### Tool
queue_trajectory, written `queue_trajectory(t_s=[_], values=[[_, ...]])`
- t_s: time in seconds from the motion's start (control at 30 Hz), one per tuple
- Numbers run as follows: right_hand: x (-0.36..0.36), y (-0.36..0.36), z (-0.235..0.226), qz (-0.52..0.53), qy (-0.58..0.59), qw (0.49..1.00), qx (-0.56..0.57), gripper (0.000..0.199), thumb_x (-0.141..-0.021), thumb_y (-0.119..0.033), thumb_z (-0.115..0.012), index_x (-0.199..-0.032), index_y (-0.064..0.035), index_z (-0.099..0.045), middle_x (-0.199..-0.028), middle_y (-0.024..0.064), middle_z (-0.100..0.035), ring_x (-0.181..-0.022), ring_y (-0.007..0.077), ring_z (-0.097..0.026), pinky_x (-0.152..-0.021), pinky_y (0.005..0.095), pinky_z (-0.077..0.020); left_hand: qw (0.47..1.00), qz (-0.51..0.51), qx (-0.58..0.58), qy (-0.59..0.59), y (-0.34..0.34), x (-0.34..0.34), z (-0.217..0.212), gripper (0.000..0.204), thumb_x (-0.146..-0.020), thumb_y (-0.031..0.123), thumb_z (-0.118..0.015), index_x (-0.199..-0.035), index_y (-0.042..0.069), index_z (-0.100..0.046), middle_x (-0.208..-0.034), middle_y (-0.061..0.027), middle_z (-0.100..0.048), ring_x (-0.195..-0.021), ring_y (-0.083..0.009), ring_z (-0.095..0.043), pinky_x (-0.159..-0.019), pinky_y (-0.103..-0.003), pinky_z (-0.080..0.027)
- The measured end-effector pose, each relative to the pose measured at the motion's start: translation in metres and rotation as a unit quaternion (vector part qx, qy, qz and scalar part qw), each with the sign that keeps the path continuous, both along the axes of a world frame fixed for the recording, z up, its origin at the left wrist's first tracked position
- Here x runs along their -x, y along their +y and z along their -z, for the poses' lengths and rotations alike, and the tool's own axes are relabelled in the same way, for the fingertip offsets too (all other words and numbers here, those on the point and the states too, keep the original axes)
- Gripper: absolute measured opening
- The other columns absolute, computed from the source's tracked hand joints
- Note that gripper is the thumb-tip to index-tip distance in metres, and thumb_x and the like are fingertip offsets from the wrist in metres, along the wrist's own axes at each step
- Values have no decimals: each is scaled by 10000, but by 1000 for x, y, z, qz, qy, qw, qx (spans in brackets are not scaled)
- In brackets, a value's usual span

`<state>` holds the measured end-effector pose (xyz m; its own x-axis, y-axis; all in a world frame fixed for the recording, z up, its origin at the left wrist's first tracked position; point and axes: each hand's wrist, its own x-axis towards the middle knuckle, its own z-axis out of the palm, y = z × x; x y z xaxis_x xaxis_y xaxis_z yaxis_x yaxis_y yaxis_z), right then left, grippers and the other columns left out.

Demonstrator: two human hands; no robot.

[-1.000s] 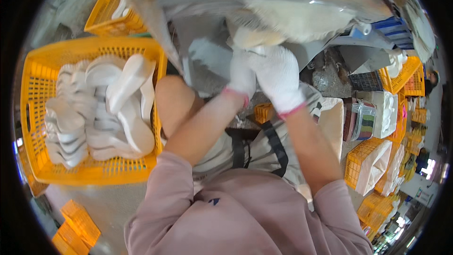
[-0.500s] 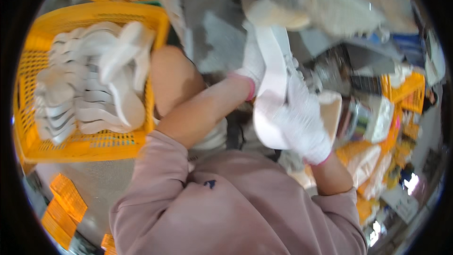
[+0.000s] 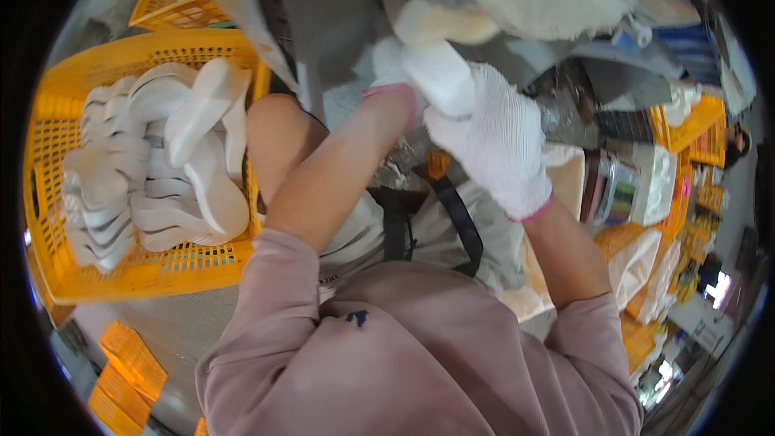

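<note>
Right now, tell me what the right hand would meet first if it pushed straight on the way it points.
Past the white shoe sole it holds, the right hand would probably meet the cream rounded pad first, though depth is unclear.

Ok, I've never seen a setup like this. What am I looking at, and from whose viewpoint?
No robot here: this is a person, seen from a wide camera on their head looking down, so straight edges bend. The gloved right hand grips a white sole-shaped piece; the gloved left hand is at its other side, fingers mostly hidden. Just beyond is a cream rounded part; whether they touch is unclear. In the yellow crate on the person's left lie more white pieces.
</note>
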<state>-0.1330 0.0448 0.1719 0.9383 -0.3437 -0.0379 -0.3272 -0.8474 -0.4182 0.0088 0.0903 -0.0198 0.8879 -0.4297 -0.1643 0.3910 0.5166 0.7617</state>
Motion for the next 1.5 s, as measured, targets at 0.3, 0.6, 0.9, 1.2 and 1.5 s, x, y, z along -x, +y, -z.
queue_trajectory(t_s=[0.3,0.6,0.9,1.2,1.5], values=[[-21,-18,50,-124,-109,973,158,400,-793,-365,-817,-1066,-78,-758,-998,178,-741,-860,358,-741,-757,450,-593,997,-60,29,-49,-3,8,-6,830,-986,749,-495,-1336,0,-580,-1224,-211,-699,-1029,-311,-727,-935,-458,-595],[39,22,-15,-115,28,992,35,261,-817,-239,-752,-991,-50,-705,-980,195,-668,-914,404,-676,-781,517,-542,969,63,142,193,6,51,-38,858,-990,778,-445,-1346,9,-577,-1234,-220,-693,-1056,-325,-717,-955,-465,-587],[28,29,-28,-29,77,996,42,249,-817,-255,-704,-966,-56,-700,-836,181,-704,-849,427,-709,-759,494,-567,912,169,211,307,2,30,-47,888,-993,807,-395,-1357,17,-573,-1245,-229,-686,-1083,-340,-708,-975,-472,-579],[85,16,-39,-27,143,989,32,474,-844,-172,-705,-1284,-7,-647,-993,179,-735,-892,340,-743,-750,414,-604,899,141,212,356,21,88,-94,885,-1011,821,-328,-1429,74,-554,-1354,-197,-645,-1219,-353,-639,-1066,-479,-524],[202,-41,58,251,-88,721,-640,637,-891,-118,-737,-1469,44,-523,-1311,153,-680,-1170,261,-686,-986,415,-589,945,43,241,216,17,74,-62,590,-1116,587,-399,-1375,96,-598,-1308,-95,-681,-1225,-247,-621,-1108,-390,-490]])
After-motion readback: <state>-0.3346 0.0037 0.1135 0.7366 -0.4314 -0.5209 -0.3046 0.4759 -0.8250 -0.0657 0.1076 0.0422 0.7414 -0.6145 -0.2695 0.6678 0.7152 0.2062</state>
